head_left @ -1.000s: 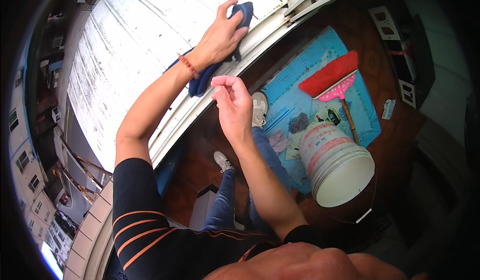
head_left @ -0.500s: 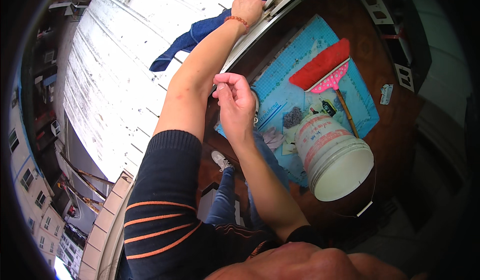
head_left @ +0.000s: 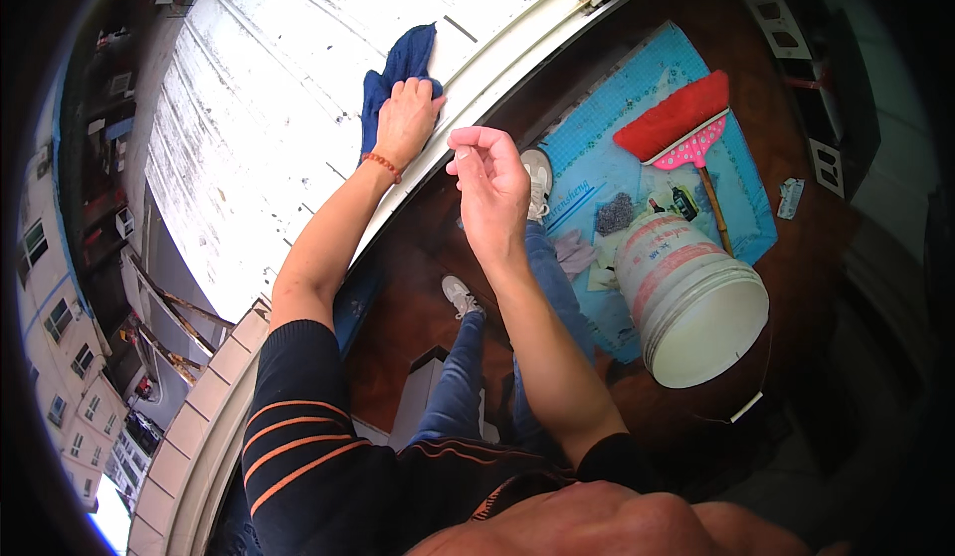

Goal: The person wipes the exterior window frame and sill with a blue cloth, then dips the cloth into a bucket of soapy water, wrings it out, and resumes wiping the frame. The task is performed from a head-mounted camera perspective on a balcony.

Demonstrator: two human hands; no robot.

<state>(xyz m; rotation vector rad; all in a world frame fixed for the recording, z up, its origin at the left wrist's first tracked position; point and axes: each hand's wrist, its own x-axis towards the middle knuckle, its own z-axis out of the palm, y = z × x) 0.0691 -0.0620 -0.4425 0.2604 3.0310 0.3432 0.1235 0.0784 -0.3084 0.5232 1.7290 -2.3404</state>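
My left hand (head_left: pixel 405 120), with a beaded bracelet at its wrist, grips a dark blue cloth (head_left: pixel 409 53) and presses it against the inner edge of the white ledge. The cloth lies bunched, spilling out past the fingers onto the ledge. Right beside it runs the pale window frame (head_left: pixel 497 81). My right hand (head_left: pixel 494 186) is held up in front of me, apart from the frame, its fingers curled in toward the thumb with nothing visible in them.
Indoors, a blue mat (head_left: pixel 637 89) bears a red-bristled broom (head_left: pixel 676 123), a grey scouring ball (head_left: pixel 614 215) and small bottles. A white bucket (head_left: pixel 686 292) stands at its near end. Outside the white roof-like ledge (head_left: pixel 269 89), a building (head_left: pixel 60 327) and street lie far below.
My left hand has drawn the blue cloth back along the frame toward me, from the far end. My right hand keeps its curled pose, and the view has shifted slightly.
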